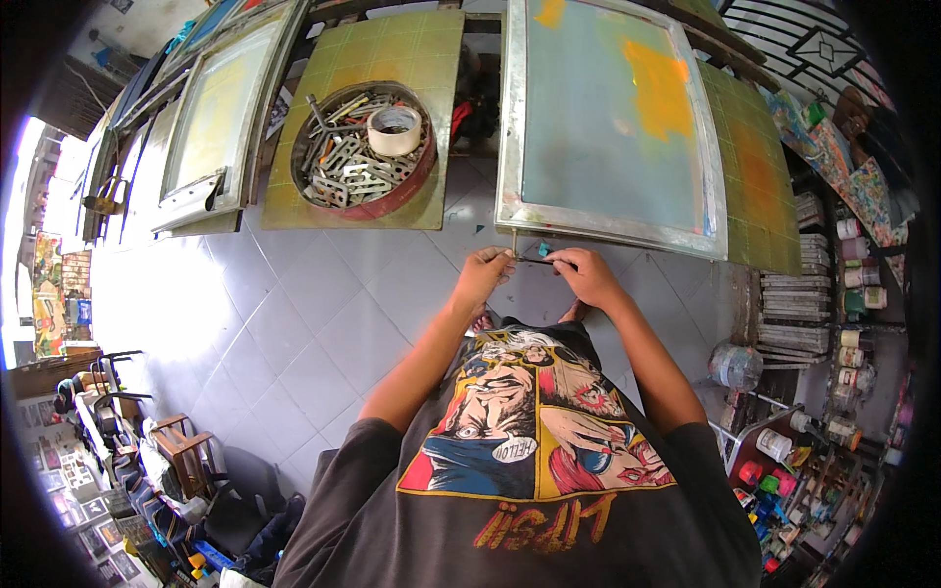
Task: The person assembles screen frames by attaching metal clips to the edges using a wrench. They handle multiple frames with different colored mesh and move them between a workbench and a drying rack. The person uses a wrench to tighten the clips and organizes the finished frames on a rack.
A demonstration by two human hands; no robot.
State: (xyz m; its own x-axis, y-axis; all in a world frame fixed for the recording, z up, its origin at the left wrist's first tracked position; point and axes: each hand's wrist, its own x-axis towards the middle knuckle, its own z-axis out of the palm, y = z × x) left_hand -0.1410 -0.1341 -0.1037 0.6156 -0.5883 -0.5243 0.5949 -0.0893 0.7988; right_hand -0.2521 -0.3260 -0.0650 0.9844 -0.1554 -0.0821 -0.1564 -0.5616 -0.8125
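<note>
A silk-screen frame with a silver metal border and grey-blue mesh, stained orange, lies before me. Under its near left corner a thin brassy rod, perhaps a bolt, points down. My left hand is closed, its fingertips pinched around the lower end of this rod. From the left fingertips a slim dark tool runs across to my right hand, which pinches its other end. Its kind is too small to make out. A small teal scrap shows just beyond the tool.
Left of the frame, a greenish board bears a round red tub of metal brackets and tools, with a tape roll on top. Another screen frame stands farther left. Paint jars line the right; chairs stand lower left.
</note>
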